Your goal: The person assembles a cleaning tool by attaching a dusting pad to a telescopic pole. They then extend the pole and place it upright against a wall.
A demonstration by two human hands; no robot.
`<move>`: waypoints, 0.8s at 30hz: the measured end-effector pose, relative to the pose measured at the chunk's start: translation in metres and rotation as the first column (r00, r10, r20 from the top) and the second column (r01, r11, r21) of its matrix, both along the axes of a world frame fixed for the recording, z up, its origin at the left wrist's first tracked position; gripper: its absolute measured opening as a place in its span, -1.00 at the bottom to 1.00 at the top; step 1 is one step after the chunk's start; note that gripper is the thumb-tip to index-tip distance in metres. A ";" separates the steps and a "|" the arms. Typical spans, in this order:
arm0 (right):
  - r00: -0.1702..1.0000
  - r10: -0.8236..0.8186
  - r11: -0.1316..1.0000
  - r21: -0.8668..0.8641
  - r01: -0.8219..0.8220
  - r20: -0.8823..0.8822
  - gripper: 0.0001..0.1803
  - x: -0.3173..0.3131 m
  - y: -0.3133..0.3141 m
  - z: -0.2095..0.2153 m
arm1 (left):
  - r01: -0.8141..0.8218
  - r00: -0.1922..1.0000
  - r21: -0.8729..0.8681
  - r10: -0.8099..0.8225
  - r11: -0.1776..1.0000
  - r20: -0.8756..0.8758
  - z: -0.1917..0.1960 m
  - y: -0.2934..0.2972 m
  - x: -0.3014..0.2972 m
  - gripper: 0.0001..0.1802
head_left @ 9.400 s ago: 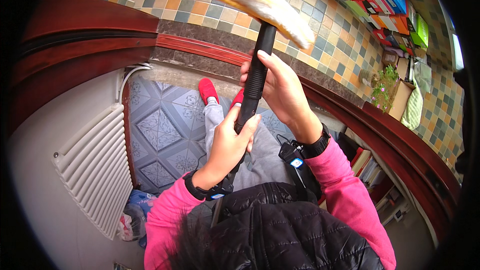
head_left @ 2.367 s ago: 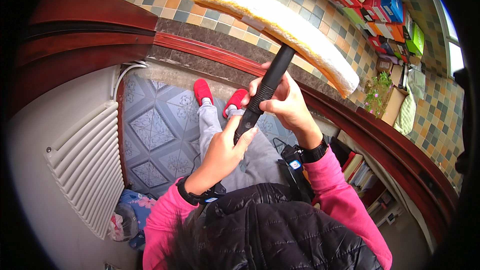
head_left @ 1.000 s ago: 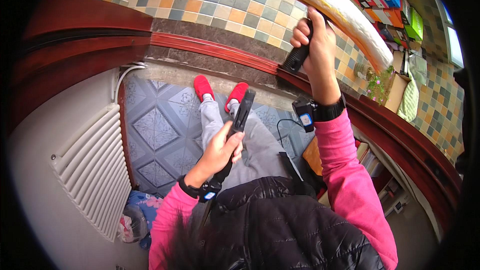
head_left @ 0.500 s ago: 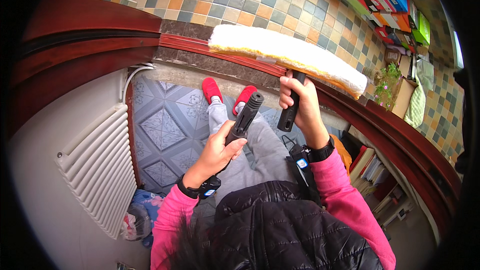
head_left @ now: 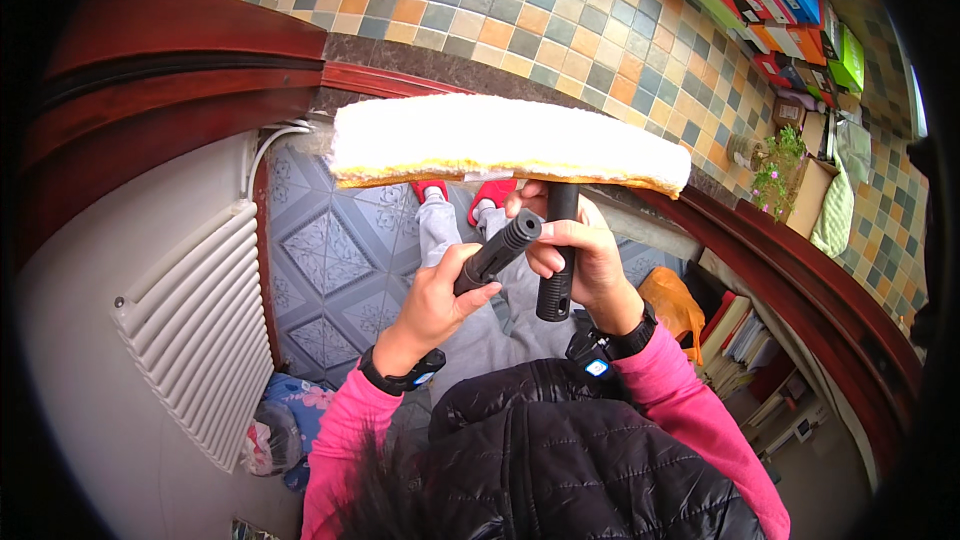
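Note:
My right hand (head_left: 590,260) is closed round the black handle of a window washer (head_left: 505,138), whose long white fleece head with a yellow edge stretches across in front of me. In my left hand (head_left: 440,295) is a black pole (head_left: 502,252), gripped near its ribbed end, which points up and to the right. That end lies close beside the washer's handle and my right fingers; whether they touch I cannot tell. The rest of the pole, below my left hand, is hidden.
A white radiator (head_left: 190,330) lines the left wall. A dark red door frame (head_left: 190,90) and sill cross ahead, with tiled floor beyond. Stacked boxes (head_left: 770,0) and a flowering plant (head_left: 780,165) are far right. An orange bag (head_left: 675,302) and books (head_left: 742,345) stand nearer.
The window washer in my right hand has moved left and nearer to me, its handle now beside the pole's end. My left hand has shifted slightly, still holding the pole.

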State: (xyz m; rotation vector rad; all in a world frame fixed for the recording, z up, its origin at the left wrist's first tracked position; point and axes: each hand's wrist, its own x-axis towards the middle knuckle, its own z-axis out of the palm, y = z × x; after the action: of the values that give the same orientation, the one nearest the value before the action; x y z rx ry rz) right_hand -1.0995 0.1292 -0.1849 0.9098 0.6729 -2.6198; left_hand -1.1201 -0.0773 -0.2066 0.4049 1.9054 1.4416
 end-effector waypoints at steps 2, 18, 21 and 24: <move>1.000 -0.005 0.999 -0.046 0.005 -0.008 -0.57 0.001 -0.003 0.000 | 0.020 0.994 0.047 -0.014 0.999 -0.105 -0.001 -0.001 0.001 -0.53; 0.985 0.150 0.987 0.075 -0.144 -0.084 -0.44 -0.004 -0.016 0.013 | 0.000 0.998 0.113 -0.007 0.994 0.063 -0.013 -0.007 -0.005 -0.51; 0.970 0.220 0.970 0.130 -0.205 -0.107 -0.43 -0.012 -0.020 0.014 | -0.074 0.950 0.122 0.032 0.990 0.311 -0.020 -0.007 -0.007 -0.50; 0.971 0.227 0.940 0.277 -0.198 -0.076 -0.38 -0.017 -0.024 0.013 | -0.128 0.884 0.136 0.051 0.982 0.464 -0.018 -0.007 -0.009 -0.50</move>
State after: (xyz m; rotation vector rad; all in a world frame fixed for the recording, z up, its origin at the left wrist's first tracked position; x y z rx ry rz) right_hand -1.1164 0.1055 -0.1718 0.7220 1.1108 -2.4344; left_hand -1.1288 -0.0845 -0.2243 0.0349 1.4447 1.5938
